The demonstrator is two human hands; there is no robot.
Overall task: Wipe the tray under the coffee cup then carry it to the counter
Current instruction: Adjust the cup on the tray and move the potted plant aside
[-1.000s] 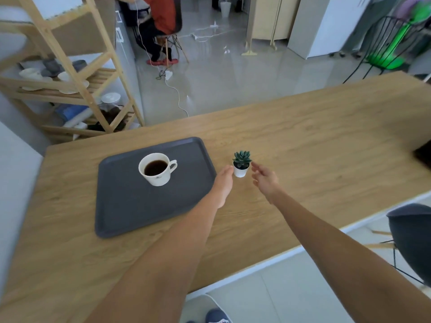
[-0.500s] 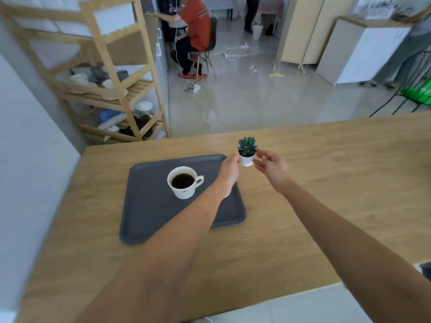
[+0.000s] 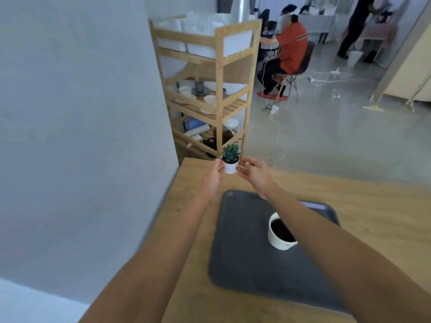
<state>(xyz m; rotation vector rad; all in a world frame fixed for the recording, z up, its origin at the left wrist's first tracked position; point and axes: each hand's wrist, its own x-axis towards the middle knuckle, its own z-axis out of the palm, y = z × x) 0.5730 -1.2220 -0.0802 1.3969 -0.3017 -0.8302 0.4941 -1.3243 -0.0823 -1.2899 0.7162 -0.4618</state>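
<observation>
A dark grey tray (image 3: 242,259) lies on the wooden table (image 3: 373,206). On it stands a white cup of black coffee (image 3: 278,233), partly covered by my right forearm. A small succulent in a white pot (image 3: 230,159) is held in the air above the table's far left corner, pinched between both hands. My left hand (image 3: 213,176) grips the pot's left side, and my right hand (image 3: 253,172) touches its right side with the fingertips.
A grey wall (image 3: 81,136) runs along the table's left edge. Behind the corner stands a wooden shelf rack (image 3: 218,94) with bowls and boxes. A person in an orange shirt (image 3: 290,47) sits further back. Cables lie on the grey floor (image 3: 326,136).
Both hands closed on the potted succulent, lifted it off the table and carried it left to the far corner. The view swung left toward the wall and shelf.
</observation>
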